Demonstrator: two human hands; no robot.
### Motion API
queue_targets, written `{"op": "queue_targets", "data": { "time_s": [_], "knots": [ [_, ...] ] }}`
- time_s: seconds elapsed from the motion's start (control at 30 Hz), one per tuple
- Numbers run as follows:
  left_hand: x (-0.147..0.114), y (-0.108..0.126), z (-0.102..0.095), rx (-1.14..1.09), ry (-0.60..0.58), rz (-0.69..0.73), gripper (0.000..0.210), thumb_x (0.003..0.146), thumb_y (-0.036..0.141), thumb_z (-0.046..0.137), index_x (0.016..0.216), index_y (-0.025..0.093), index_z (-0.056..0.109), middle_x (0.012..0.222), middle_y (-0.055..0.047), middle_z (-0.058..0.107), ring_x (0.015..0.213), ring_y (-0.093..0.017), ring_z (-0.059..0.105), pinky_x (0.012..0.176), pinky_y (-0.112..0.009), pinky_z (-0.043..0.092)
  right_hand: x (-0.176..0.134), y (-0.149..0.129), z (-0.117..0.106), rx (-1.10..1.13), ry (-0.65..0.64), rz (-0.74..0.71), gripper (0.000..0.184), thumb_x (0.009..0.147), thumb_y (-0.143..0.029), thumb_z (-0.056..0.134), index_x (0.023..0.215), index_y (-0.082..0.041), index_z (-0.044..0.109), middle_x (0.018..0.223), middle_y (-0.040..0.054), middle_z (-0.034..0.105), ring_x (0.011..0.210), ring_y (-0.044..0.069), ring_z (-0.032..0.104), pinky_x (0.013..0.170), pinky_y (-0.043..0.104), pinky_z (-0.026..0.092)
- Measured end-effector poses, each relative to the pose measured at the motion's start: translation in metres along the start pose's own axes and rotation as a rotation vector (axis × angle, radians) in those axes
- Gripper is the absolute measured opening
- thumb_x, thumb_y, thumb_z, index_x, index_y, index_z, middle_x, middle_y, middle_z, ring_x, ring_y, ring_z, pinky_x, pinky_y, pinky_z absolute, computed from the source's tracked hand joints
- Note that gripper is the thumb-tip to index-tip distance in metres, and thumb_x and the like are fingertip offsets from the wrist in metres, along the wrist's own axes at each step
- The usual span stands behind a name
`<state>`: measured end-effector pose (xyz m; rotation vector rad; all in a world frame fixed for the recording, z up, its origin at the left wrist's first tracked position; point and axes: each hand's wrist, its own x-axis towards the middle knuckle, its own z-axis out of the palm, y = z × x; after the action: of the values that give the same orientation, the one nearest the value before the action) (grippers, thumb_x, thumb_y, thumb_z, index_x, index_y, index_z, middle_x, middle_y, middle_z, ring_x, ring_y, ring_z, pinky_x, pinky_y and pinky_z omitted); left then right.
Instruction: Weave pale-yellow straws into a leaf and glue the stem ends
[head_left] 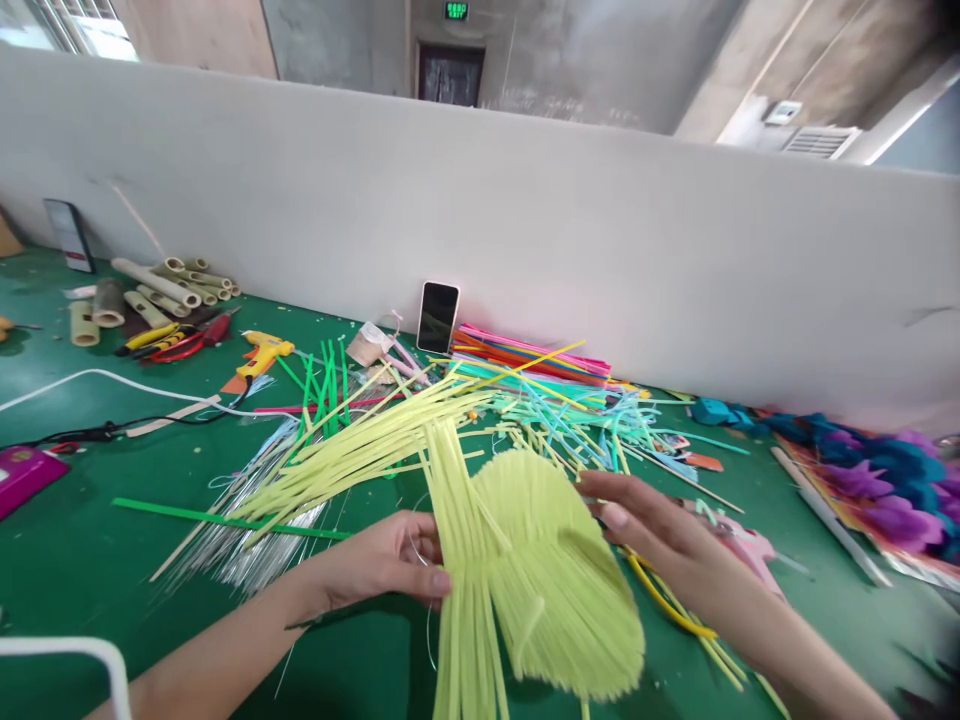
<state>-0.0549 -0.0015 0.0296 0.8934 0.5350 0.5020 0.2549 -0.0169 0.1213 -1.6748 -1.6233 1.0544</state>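
My left hand (397,560) pinches a bundle of pale yellow paper strips (465,560) where they are gathered, thumb on top. A thin wire loops by its fingers. The strips bend over into a rounded fan shape (555,570). My right hand (652,535) rests on the right edge of that fan, fingers spread along it. More loose yellow strips (352,455) stretch up and left across the green table (75,560).
A pile of coloured strips (540,375) and a phone (438,316) lean by the grey partition. A yellow glue gun (262,352), pliers and bamboo tubes (165,285) lie at far left. Blue and purple feathery pieces (877,475) sit right. Silver wires (247,540) lie left of my hand.
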Motion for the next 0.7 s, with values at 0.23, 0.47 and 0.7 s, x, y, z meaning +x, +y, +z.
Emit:
{"op": "queue_targets", "data": {
  "time_s": [0.23, 0.47, 0.7],
  "knots": [
    [0.002, -0.005, 0.014, -0.053, 0.000, 0.056, 0.042, 0.073, 0.029, 0.084, 0.112, 0.017, 0.072, 0.099, -0.010, 0.077, 0.089, -0.020, 0.072, 0.075, -0.024, 0.056, 0.012, 0.004, 0.043, 0.467, -0.030, 0.303, 0.059, 0.081, -0.060, 0.067, 0.127, -0.023, 0.062, 0.119, 0.0098, 0.072, 0.106, 0.029, 0.070, 0.079, 0.036, 0.060],
    [0.005, 0.002, 0.019, -0.308, 0.305, 0.211, 0.040, 0.090, 0.028, 0.067, 0.128, 0.025, 0.055, 0.117, -0.011, 0.072, 0.098, -0.026, 0.073, 0.082, -0.038, 0.059, 0.010, 0.013, 0.065, 0.524, 0.419, -0.028, 0.054, 0.086, -0.056, 0.062, 0.133, -0.032, 0.051, 0.134, 0.0067, 0.061, 0.114, 0.023, 0.063, 0.089, 0.033, 0.056],
    [0.007, 0.001, 0.019, -0.386, 0.356, 0.247, 0.052, 0.096, 0.023, 0.057, 0.144, 0.029, 0.038, 0.126, -0.010, 0.068, 0.112, -0.027, 0.067, 0.094, -0.045, 0.055, -0.006, 0.024, 0.097, 0.268, 0.153, -0.063, 0.037, 0.091, -0.055, 0.055, 0.107, -0.023, 0.063, 0.097, 0.0056, 0.069, 0.088, 0.019, 0.065, 0.078, 0.029, 0.053]
  ]
}}
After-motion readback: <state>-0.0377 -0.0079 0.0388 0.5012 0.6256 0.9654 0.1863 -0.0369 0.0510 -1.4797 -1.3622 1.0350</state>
